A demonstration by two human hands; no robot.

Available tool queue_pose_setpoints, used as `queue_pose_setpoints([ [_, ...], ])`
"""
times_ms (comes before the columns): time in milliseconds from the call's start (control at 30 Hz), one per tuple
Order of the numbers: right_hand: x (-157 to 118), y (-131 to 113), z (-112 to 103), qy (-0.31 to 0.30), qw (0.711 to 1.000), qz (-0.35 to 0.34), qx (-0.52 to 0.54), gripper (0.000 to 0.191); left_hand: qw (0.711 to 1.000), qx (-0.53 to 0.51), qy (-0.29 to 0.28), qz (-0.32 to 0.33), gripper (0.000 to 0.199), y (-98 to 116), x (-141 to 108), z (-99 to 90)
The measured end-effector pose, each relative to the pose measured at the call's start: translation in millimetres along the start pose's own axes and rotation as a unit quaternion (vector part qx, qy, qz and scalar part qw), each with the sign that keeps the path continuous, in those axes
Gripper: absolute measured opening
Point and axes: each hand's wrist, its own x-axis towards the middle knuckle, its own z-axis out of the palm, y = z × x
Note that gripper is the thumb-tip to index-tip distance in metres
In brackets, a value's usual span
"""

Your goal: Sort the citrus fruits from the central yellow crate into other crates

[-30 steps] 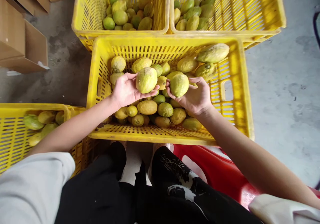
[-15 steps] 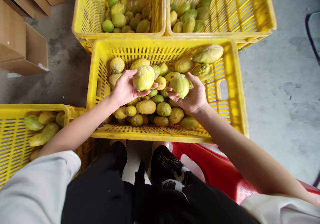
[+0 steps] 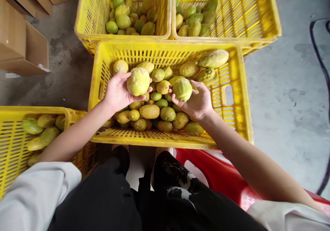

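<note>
My left hand (image 3: 116,90) is wrapped round a large pale-yellow fruit (image 3: 138,81) with bumpy skin, whose exact kind I cannot tell. My right hand (image 3: 198,102) holds a rounder, green-streaked fruit (image 3: 182,89) on curled fingers. Both fruits are up above a yellow slatted crate (image 3: 165,142), a gap between them. Inside that crate lie several similar yellow and green fruits, among them an oval yellow one (image 3: 150,111) and a long pale one (image 3: 213,58) at the far right. My palms hide some of the pile.
Two more yellow crates (image 3: 123,37) (image 3: 227,38) with fruit stand side by side beyond. Another crate (image 3: 33,109) with fruit is at my left. Cardboard boxes (image 3: 12,31) stand at the upper left, a red plastic stool (image 3: 221,174) by my legs, and a dark cable (image 3: 321,62) at the right.
My left hand has moved left with its fruit, widening the gap between the two. My right hand has shifted slightly left and turned its fruit a little. Both still hold them.
</note>
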Motion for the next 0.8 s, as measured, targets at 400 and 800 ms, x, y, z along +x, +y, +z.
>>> queue_pose_setpoints([
  [400, -5.2, -1.6, 3.5, 0.009, 0.997, 0.063, 0.032, 0.04, 0.999, 0.041, -0.007, -0.02, 0.043, -1.3, 0.1, 0.4],
  [800, -2.8, 1.6, -2.3, -0.056, 0.997, 0.043, 0.001, 0.039, 0.995, 0.088, 0.011, 0.043, 0.025, -1.5, 6.8, -4.8],
])
